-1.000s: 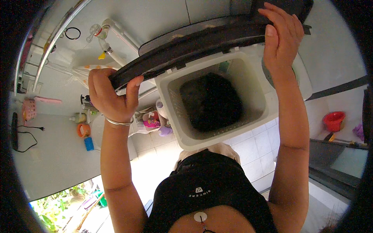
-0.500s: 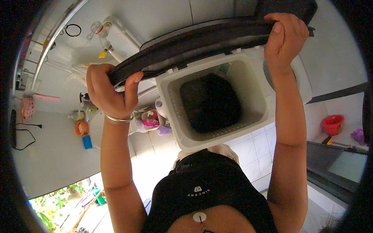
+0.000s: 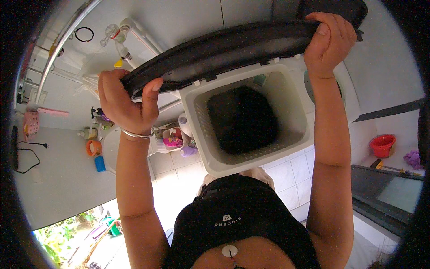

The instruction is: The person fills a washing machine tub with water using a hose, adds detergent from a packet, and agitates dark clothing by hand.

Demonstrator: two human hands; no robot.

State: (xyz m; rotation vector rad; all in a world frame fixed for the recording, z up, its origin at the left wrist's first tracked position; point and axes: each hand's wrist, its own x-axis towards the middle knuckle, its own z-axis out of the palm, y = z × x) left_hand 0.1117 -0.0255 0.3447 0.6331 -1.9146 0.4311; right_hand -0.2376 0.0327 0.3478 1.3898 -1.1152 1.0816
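Observation:
A pale, deep laundry basket [image 3: 204, 148] with perforated walls stands in front of my body. At its far rim is a long black lid [image 3: 233, 47], its underside partly showing. My left hand [image 3: 127, 101] grips the lid's left end, thumb below and fingers curled over the top. Around the right end, my right hand [image 3: 329, 45] is closed in the same way. Inside the basket lies a black mass [image 3: 242, 119], too dark to make out.
Left are a wall tap [image 3: 121, 45], a metal rail [image 3: 62, 38], an orange cup [image 3: 93, 148] and a washbasin [image 3: 117, 150]. Bottles and a small bin [image 3: 173, 139] stand beside the basket. A round-lidded white appliance [image 3: 349, 96] and a red bucket [image 3: 383, 145] are right.
The black lid has tilted slightly, and a little more of its underside shows. My left hand has shifted slightly outward and up with it; both hands keep their hold.

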